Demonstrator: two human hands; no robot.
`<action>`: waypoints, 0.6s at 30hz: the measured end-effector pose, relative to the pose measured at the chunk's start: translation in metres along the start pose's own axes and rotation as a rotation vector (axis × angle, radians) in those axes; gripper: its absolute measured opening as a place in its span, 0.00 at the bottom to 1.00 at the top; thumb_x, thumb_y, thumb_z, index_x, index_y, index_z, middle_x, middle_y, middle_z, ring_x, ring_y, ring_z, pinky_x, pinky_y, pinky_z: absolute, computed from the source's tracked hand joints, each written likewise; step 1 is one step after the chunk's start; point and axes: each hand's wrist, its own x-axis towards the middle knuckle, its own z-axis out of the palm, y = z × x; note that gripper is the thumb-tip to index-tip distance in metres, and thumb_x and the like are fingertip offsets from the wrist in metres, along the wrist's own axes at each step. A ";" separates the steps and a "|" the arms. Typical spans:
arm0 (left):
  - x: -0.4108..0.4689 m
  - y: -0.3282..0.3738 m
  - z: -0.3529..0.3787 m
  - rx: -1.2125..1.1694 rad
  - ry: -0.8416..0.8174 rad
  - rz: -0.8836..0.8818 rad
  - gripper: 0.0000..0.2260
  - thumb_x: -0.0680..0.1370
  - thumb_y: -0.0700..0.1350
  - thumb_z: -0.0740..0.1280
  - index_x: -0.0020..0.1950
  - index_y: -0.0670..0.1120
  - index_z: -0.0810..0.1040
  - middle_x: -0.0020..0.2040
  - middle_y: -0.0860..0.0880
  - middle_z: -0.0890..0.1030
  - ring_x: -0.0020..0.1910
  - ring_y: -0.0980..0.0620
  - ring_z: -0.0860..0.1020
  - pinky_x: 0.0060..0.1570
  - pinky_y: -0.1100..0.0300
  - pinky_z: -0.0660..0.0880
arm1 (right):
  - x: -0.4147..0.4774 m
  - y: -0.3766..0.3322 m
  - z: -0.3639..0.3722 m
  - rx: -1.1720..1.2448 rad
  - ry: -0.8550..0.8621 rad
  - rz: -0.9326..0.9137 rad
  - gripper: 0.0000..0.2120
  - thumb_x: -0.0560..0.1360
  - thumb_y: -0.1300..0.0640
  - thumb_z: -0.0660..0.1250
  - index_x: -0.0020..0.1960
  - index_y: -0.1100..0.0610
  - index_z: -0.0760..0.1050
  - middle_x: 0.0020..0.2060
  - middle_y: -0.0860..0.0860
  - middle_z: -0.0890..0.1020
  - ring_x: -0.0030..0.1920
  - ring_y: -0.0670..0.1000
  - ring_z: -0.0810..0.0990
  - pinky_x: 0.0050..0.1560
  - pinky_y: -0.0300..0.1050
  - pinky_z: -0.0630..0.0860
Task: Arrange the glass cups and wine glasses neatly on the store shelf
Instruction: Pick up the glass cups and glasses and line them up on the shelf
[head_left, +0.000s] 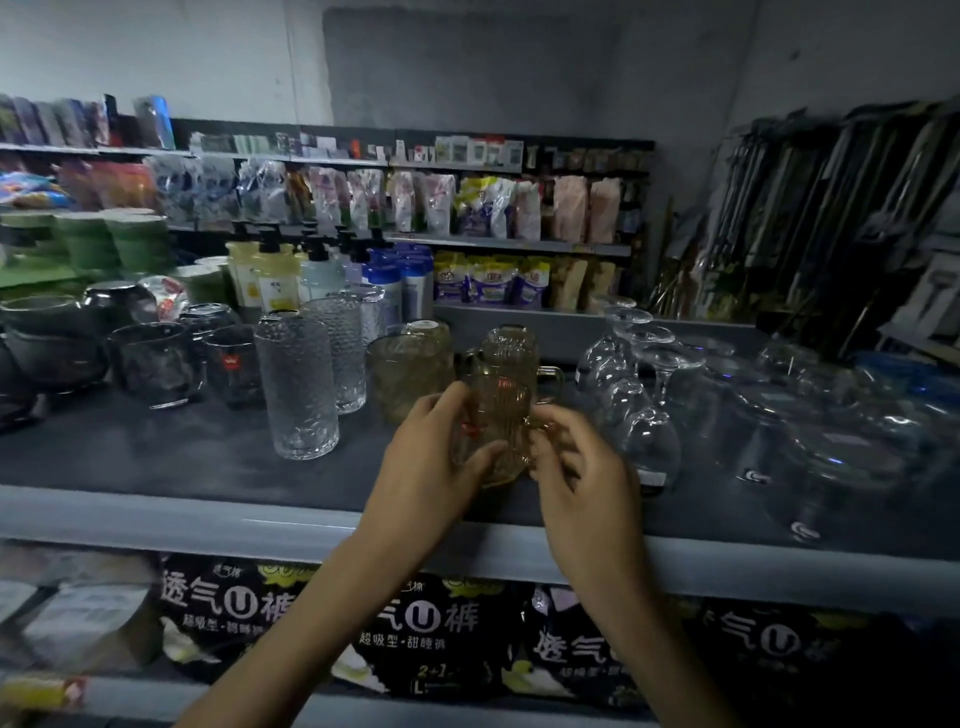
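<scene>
Amber ribbed glass mug (493, 431): it is sitting between both hands, near the front edge of the shelf (156, 457). Whether its base is touching the shelf or hanging just above it cannot be told.

Left hand (436, 457) is wrapping the mug's left wall, fingers curled round the body. Right hand (582, 467) is gripping the handle (537, 426) on the mug's right side, fingers curled in.

Directly behind the mug, two matching amber mugs (511, 358) are standing in file, the nearer one pointing its handle right. Behind and left of the mug, dimpled amber cups (410, 374) are standing. Further left of the mug are tall clear textured tumblers (297, 389), and beyond those, dark glass mugs (153, 364). Right of the mug, inverted wine glasses (649, 436) are running front to back, the nearest just beside the right hand.

Judgement: the person is probably seating this mug at the head of the amber file.

- The handle is wanting to point right, matching the mug behind.
- The body is wanting to line up with the two behind, with a small gap so glass is not knocking glass.
- The left hand is best placed to be steadying while the base is going down flat.
- The risk is lying to the mug's right. The right hand should be withdrawing toward the front edge, not sweeping sideways into the wine glasses.
</scene>
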 end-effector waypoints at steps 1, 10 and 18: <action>-0.001 -0.003 -0.004 -0.004 0.008 0.000 0.14 0.75 0.49 0.76 0.52 0.52 0.71 0.51 0.52 0.77 0.52 0.49 0.78 0.48 0.53 0.75 | -0.003 -0.005 0.003 0.008 -0.010 -0.002 0.11 0.84 0.53 0.64 0.65 0.43 0.78 0.50 0.41 0.86 0.51 0.43 0.85 0.54 0.52 0.83; -0.020 -0.033 -0.054 0.073 0.092 -0.072 0.13 0.77 0.50 0.75 0.57 0.52 0.74 0.53 0.52 0.78 0.50 0.46 0.78 0.44 0.50 0.75 | 0.042 -0.027 0.023 -0.401 0.040 -0.043 0.19 0.86 0.55 0.60 0.76 0.51 0.69 0.69 0.49 0.75 0.66 0.49 0.75 0.63 0.40 0.69; -0.029 -0.036 -0.073 0.198 0.145 -0.178 0.12 0.79 0.54 0.71 0.58 0.55 0.72 0.62 0.51 0.76 0.52 0.40 0.80 0.41 0.49 0.76 | 0.081 -0.011 0.034 -0.589 -0.070 0.178 0.43 0.75 0.51 0.78 0.81 0.59 0.59 0.77 0.59 0.66 0.76 0.61 0.67 0.72 0.53 0.68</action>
